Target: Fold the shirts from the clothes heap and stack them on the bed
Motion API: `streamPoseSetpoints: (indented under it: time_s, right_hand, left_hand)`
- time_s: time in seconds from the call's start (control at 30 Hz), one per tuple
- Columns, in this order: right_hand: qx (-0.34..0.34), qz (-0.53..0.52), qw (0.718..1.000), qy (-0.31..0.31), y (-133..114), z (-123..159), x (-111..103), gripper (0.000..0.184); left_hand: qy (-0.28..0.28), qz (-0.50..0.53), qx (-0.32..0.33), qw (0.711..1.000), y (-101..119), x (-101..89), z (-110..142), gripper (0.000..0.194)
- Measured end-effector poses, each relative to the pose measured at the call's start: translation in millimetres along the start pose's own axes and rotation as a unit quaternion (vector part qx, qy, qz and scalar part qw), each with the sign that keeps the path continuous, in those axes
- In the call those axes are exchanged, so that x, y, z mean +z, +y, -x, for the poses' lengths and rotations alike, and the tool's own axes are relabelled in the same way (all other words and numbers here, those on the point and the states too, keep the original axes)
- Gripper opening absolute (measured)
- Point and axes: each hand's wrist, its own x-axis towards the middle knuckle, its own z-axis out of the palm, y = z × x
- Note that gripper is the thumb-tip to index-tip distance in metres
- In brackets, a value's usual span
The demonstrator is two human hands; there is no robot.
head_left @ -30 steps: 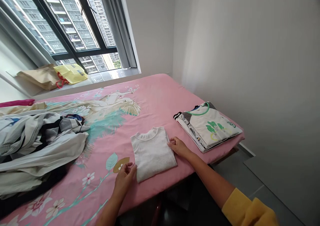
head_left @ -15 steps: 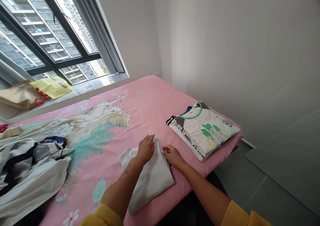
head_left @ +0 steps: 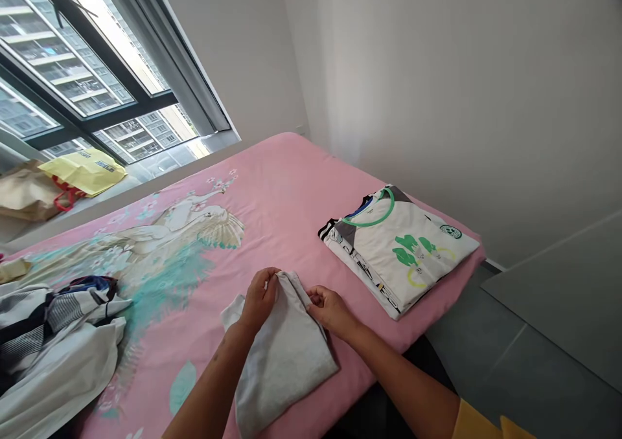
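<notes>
A light grey folded garment (head_left: 286, 361) lies on the pink bed sheet in front of me; its exact kind I cannot tell. At its upper edge my left hand (head_left: 261, 296) pinches the cloth between thumb and fingers. My right hand (head_left: 331, 309) grips the folded right side of the same garment, fingers curled around the edge. To the right sits a neat stack of folded T-shirts (head_left: 374, 258), the top one white with a green collar and green print. Neither hand touches that stack.
A loose heap of clothes (head_left: 63, 342) lies on the left of the bed (head_left: 286, 186). Yellow (head_left: 87, 170) and brown bags (head_left: 26, 193) rest on the windowsill. A wall (head_left: 437, 89) borders the bed on the right, with grey floor (head_left: 490, 342) below its edge.
My left hand has gone from lying flat on the garment to pinching its top edge, slightly further left. The right hand keeps its hold on the right side. The view has shifted a little.
</notes>
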Motion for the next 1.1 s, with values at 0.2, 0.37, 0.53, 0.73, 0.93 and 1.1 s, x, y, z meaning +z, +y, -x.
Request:
streamPoseSetpoints:
  time_s: [0.2,0.37,0.53,0.73,0.93,1.1]
  right_hand:
    - [-0.011,0.028,0.999,-0.032,-5.1,7.6,-0.4,0.018]
    - [0.006,0.049,0.997,-0.055,-15.6,11.3,-1.8,0.020]
    - [0.012,0.118,0.989,-0.091,-31.4,14.1,-7.1,0.013]
    - [-0.007,0.141,0.980,-0.137,-44.2,13.4,-8.2,0.010]
    - [-0.016,0.094,0.979,-0.183,-44.2,12.4,-8.0,0.015]
    - [-0.039,0.128,0.970,-0.205,-47.3,17.5,-13.0,0.006]
  left_hand:
    - [0.057,0.049,0.000,0.997,9.8,-5.3,1.9,0.021]
    - [0.072,0.049,0.022,0.996,15.3,-10.8,5.0,0.021]
    - [0.108,0.036,0.071,0.991,20.5,-21.1,11.1,0.020]
    - [0.063,0.021,0.168,0.983,31.5,-41.6,18.2,0.029]
    - [0.054,0.021,0.210,0.976,37.1,-53.6,24.8,0.033]
    - [0.091,0.062,0.227,0.968,41.3,-59.5,35.2,0.023]
